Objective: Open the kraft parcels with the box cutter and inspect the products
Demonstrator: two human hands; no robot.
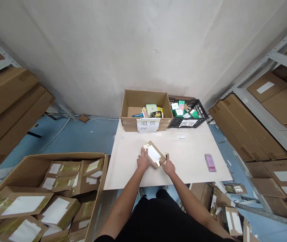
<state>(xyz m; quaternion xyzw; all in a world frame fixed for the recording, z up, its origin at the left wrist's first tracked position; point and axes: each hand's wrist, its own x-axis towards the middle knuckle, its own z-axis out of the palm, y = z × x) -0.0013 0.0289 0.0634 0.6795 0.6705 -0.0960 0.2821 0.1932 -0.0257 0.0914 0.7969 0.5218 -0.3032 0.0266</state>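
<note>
A small cardboard parcel (154,154) with a white label and shiny tape lies at an angle on the white table (125,168). My left hand (143,160) grips its left side, fingers on the top and edge. At its lower right corner is my right hand (168,166), fingers bent close to the cardboard. A small yellow and dark thing (166,155) pokes out by the right index finger; it is too small to name, and the palm hides the rest.
Behind stand an open carton (129,125) with booklets and a black crate (201,112) of green and white boxes. A blurred purple item (210,163) lies to the right. A large carton of parcels (103,178) stands left; discarded cardboard (220,201) lies right. Loaded shelves (261,101) flank the table.
</note>
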